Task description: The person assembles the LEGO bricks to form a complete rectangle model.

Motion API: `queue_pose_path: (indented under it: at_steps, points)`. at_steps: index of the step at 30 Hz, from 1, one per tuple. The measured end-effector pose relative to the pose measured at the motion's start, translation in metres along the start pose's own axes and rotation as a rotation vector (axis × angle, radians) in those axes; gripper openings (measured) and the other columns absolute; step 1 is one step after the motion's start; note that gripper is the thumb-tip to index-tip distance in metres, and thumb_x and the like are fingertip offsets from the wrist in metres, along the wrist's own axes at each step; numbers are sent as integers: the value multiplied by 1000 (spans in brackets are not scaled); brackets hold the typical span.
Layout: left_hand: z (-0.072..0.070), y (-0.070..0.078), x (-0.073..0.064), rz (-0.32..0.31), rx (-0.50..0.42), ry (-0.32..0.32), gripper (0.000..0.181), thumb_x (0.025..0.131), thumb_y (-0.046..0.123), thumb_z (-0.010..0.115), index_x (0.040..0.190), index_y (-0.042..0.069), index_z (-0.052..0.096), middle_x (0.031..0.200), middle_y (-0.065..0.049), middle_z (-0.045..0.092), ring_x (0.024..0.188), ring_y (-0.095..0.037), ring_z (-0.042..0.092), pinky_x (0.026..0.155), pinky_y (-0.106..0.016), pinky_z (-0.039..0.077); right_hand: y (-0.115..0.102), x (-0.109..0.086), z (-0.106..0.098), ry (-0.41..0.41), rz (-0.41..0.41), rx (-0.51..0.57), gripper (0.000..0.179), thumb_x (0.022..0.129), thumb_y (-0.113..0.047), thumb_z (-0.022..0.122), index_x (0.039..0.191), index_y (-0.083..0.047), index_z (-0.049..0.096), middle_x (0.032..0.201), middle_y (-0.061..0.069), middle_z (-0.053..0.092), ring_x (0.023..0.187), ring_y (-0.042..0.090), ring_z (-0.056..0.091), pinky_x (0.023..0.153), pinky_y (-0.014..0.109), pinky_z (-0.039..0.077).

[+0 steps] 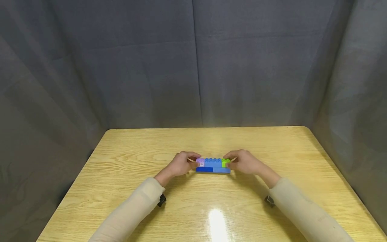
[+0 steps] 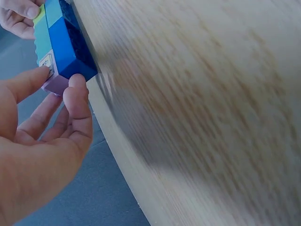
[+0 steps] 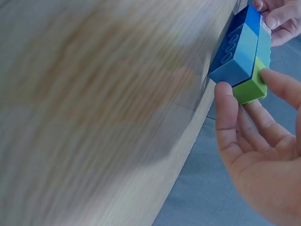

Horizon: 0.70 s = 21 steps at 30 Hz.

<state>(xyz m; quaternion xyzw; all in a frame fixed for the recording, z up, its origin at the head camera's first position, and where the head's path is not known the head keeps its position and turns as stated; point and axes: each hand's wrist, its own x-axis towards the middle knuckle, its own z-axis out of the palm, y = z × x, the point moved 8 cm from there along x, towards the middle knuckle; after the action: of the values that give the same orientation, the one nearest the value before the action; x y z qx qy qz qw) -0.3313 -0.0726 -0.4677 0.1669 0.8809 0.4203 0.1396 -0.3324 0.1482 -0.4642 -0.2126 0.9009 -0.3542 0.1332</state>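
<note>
Both hands hold a two-layer block of toy building bricks between them, low over the middle of the table. Its top row has a purple brick [image 1: 201,160] with a small printed picture, a blue brick [image 1: 213,163] in the middle and a lime green brick [image 1: 224,162]. Below them sit a dark blue brick [image 1: 204,169] and a lighter blue brick [image 1: 221,170], end to end. At the purple end, my left hand [image 1: 181,164] pinches with thumb and fingers. My right hand [image 1: 245,162] grips the green end likewise. Hollow undersides show in both wrist views.
The wooden table [image 1: 136,144] extends around the hands, with a bright light reflection near its front. Dark grey curtains [image 1: 145,67] stand behind it and at both sides. A small black device [image 1: 162,200] sits at the left wrist, another [image 1: 269,201] at the right.
</note>
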Motion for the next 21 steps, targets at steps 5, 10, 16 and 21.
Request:
queue_pose_path:
  at_steps: [5,10,16,21]
  points:
    - [-3,-1,4,1,9,44,29,96,18,67,124,9,65,117,-11,69,102,-23,69,75,-30,57,3,1,-2,20,28,28,32,92,-16,70,124,-11,67,122,15,69,102,28,71,82,38,59]
    - [-4,-4,7,-12,10,70,24,94,18,71,117,12,67,112,-8,71,97,-19,69,74,-29,57,3,2,-3,19,38,55,36,88,-7,73,123,-9,66,124,18,67,105,31,71,81,37,59]
    - [-2,-8,8,-56,-46,33,42,88,6,75,128,7,64,121,-11,69,95,-19,70,71,-28,57,7,3,-2,11,70,70,47,82,-4,78,126,-8,64,130,20,63,101,25,72,78,34,59]
    - [-1,-11,9,-85,-74,22,50,82,-2,78,129,7,64,124,-14,67,88,-15,67,64,-24,52,9,4,-1,6,85,69,54,79,-2,79,130,-7,62,133,20,62,98,20,72,78,32,58]
